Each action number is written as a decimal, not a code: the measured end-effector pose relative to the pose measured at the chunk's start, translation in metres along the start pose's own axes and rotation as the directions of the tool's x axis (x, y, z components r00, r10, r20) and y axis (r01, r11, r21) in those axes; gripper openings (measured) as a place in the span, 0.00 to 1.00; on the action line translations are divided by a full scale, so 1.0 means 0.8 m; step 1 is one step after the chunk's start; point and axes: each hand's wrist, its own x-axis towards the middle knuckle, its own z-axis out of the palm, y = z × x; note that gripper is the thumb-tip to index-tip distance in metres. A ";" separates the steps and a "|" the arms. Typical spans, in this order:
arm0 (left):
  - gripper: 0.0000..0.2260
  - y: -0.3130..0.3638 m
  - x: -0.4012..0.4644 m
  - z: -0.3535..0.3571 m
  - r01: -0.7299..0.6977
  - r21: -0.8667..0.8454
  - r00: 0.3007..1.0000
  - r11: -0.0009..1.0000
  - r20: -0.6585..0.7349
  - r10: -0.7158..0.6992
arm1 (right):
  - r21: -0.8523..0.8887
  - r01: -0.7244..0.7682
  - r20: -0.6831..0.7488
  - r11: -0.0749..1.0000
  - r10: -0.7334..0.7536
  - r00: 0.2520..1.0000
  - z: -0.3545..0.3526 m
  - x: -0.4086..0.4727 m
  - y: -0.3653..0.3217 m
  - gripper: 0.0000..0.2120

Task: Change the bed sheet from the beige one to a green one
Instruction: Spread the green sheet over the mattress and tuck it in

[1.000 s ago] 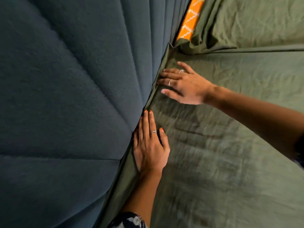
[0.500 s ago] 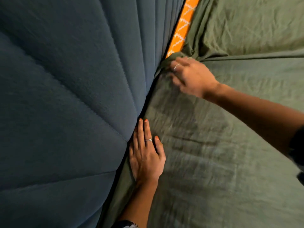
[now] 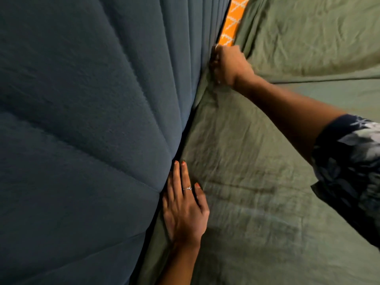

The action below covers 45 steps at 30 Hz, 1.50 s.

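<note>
left hand [image 3: 184, 210]: lying flat on the green sheet [image 3: 257, 192], fingers straight and close together, pointing up along the seam where the sheet meets the headboard [image 3: 92, 130]. Fingertips sit right at the headboard's lower edge, with the outer side of the hand against the padding. So this grip is relaxed and flat, not wrapped round anything, just pressing on fabric. There's a ring [image 3: 188, 188] on one finger.

right hand [image 3: 228, 65]: further up the same seam, right against the headboard, fingers curled in tight. It looks like it's bunched on the sheet's edge there, but the fingertips are hidden between hand and padding, so how much cloth is in the grip I honestly can't tell. The frame is a bit blurry here too.

green sheet: spread over the bed on the side of the headboard where both arms are, wrinkly, with a fold line running away from the right hand. Its edge runs into the gap at the headboard's base.

orange patterned strip [image 3: 231, 23]: peeking out just past the right hand, squeezed between the headboard and the sheet.

headboard: dark blue-grey, padded, with stitched channels, fills the whole other side of the view.

sleeve [image 3: 353, 171]: dark with a pale leafy print, on the right arm, well away from the headboard.
</note>
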 end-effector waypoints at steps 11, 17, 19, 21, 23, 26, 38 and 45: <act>0.24 -0.001 -0.002 0.000 -0.005 -0.011 1.000 1.000 0.010 0.005 | 0.079 0.120 0.162 0.990 -0.132 0.978 0.053 -0.038 0.023 0.26; 0.24 -0.001 -0.001 0.001 -0.006 -0.005 1.000 1.000 0.015 0.006 | -0.444 0.261 0.274 0.857 -0.148 0.950 0.054 -0.009 0.019 0.30; 0.24 -0.001 0.000 0.001 -0.009 -0.008 1.000 1.000 0.005 0.009 | -0.519 0.234 0.366 0.822 -0.034 0.930 0.053 0.001 0.006 0.27; 0.24 -0.001 0.001 0.001 -0.015 -0.009 1.000 1.000 0.001 0.015 | -0.554 0.208 0.438 0.806 0.069 0.896 0.056 0.005 -0.003 0.26; 0.24 -0.001 0.000 0.001 -0.020 -0.002 1.000 1.000 -0.011 0.020 | -0.480 0.157 0.397 0.863 0.054 0.916 0.060 0.009 0.002 0.25; 0.24 0.000 0.000 0.001 -0.015 0.011 1.000 1.000 -0.010 0.015 | 0.095 -0.011 0.225 0.995 -0.010 0.974 0.045 0.003 0.028 0.17; 0.23 -0.002 0.004 0.001 -0.027 0.014 1.000 1.000 -0.012 0.027 | -0.286 0.492 0.276 0.822 -0.421 0.864 0.040 -0.073 0.012 0.24; 0.24 -0.001 0.006 0.003 -0.018 0.022 1.000 1.000 -0.012 0.018 | -0.145 0.385 0.126 0.911 -0.369 0.921 0.023 -0.410 0.022 0.29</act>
